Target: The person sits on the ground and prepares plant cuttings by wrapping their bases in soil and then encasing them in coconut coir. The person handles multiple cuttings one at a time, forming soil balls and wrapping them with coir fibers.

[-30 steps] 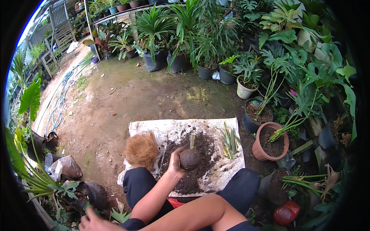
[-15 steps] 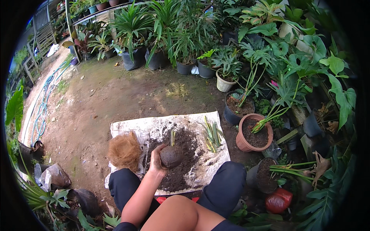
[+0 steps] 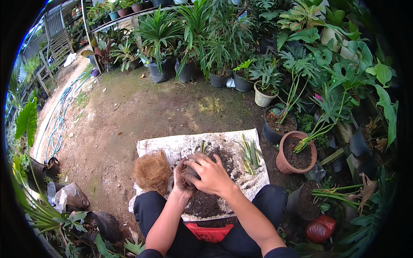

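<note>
My left hand (image 3: 180, 180) is wrapped round the side of a dark round ball (image 3: 192, 172) with a short green and pale stem (image 3: 202, 146) standing up from it. My right hand (image 3: 208, 174) lies over the ball with curved fingers, hiding most of it. Both are above a spread of dark soil (image 3: 204, 202) on a white woven sheet (image 3: 159, 144). Brown fibre (image 3: 151, 170) is heaped at the sheet's left, and cut striped leaves (image 3: 250, 157) lie at its right.
Potted plants crowd the right and back, including a terracotta pot (image 3: 286, 165). A blue hose (image 3: 62, 116) runs along the left path. A red plastic item (image 3: 208, 232) shows between my knees, and a red bag (image 3: 320, 228) lies at lower right.
My right hand has come up from the lower left, passing below view, onto the ball. My left hand still holds the ball; its forearm is now more upright.
</note>
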`<state>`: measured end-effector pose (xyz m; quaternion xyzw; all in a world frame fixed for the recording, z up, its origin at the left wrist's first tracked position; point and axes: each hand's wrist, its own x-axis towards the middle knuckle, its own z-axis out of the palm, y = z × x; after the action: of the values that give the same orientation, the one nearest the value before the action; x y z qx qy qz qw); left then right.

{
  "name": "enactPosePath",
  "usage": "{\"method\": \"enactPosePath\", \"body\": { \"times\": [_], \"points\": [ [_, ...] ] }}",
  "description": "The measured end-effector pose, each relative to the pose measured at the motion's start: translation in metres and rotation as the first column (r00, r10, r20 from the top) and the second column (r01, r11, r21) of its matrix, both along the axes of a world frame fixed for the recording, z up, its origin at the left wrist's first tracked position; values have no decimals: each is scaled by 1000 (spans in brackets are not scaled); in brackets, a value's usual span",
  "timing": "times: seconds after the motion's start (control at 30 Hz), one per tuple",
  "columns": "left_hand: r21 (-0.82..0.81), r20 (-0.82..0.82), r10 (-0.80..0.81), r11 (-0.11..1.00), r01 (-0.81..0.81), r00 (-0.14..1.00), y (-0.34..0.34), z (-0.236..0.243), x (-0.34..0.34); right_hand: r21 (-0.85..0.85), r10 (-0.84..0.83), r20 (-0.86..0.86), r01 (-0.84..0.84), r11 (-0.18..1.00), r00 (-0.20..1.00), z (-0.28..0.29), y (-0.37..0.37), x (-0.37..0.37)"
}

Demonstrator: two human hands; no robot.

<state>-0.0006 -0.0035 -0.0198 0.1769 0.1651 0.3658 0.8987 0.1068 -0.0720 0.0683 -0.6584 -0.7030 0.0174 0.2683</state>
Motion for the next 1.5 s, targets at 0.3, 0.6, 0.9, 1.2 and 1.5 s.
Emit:
{"method": "enactPosePath", "body": {
  "times": [0.3, 0.6, 0.9, 1.2, 1.5],
  "points": [
    [-148, -97, 135, 978, -148, 986, -10, -16, 15, 441, 164, -446, 56, 896, 880, -65, 2, -3],
    [-220, 23, -46, 974, 50, 999, -7, -15, 2, 334, 232, -474, -71, 940, 849, -48, -6, 11],
    [-295, 147, -40, 952, 83, 988, 5, -41, 2, 368, 255, -430, -89, 926, 866, -60, -3, 7],
    [-335, 29, -38, 941, 45, 999, -7, -15, 1, 385, 257, -388, -98, 918, 885, -53, -7, 10],
    [-363, 114, -30, 929, 70, 993, -3, -18, 2, 383, 250, -340, -109, 917, 907, -58, -4, 10]
  ]
}}
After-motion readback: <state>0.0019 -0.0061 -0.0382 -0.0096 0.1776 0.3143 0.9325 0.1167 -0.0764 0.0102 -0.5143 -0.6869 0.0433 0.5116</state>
